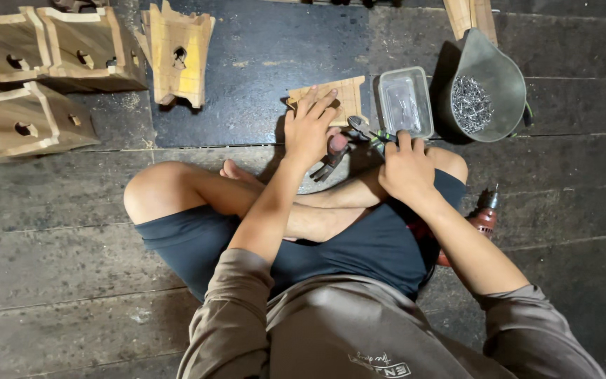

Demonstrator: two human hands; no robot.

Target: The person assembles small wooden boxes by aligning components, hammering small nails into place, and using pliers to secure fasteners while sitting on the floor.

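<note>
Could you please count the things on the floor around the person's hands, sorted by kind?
Wooden box-like assemblies: 4
Flat wooden piece under the left hand: 1
Containers, clear tray and dark scoop of nails: 2
Hand tools, pliers by the right hand, hammer, drill: 3
Total: 10

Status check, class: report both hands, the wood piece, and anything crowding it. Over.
Left hand flat on wooden piece. Right hand gripping pliers. Hammer beside, clear tray close.
</note>
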